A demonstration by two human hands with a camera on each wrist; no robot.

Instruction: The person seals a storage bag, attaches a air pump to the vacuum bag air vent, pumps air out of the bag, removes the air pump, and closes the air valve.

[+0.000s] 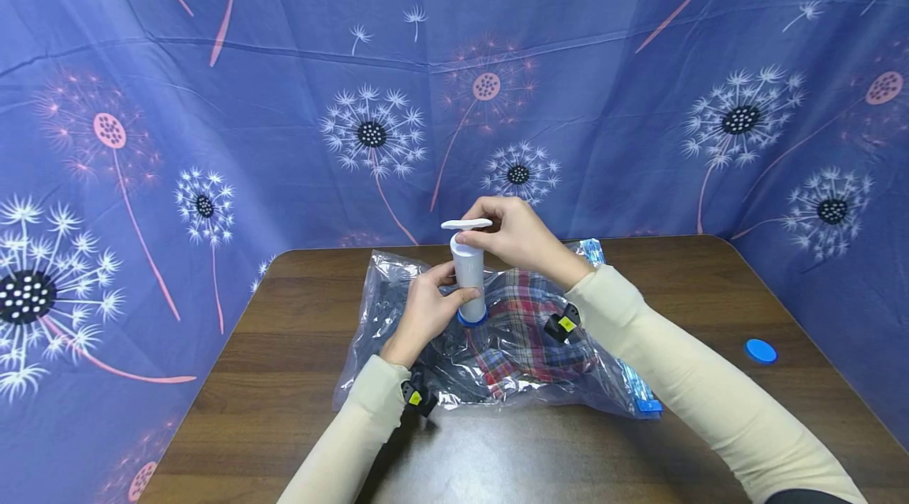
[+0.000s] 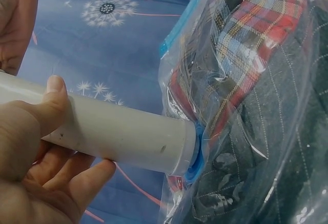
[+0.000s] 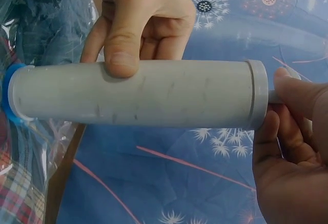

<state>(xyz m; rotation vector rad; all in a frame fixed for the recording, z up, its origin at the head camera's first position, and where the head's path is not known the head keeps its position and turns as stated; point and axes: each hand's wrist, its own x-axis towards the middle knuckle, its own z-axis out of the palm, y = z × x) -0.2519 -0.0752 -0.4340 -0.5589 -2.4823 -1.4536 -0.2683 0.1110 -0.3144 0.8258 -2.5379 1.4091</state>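
A white hand pump (image 1: 469, 267) stands upright on the blue valve (image 1: 473, 320) of a clear plastic storage bag (image 1: 387, 271). My left hand (image 1: 433, 303) grips the pump's barrel around its lower half, thumb across the front. At the top, my right hand (image 1: 514, 232) holds the white handle (image 1: 466, 224), which sits just above the barrel's end cap. In the right wrist view a short piece of the rod (image 3: 275, 97) shows between cap and fingers. Inside the bag lie a red and blue plaid garment (image 1: 525, 315) and a dark stitched garment (image 2: 246, 167).
A round blue cap (image 1: 761, 351) lies on the brown wooden table (image 1: 682, 291) to the right. Along the bag's right edge runs a blue strip (image 1: 642, 390). Behind the table hangs a blue cloth (image 1: 284, 117) with dandelion prints.
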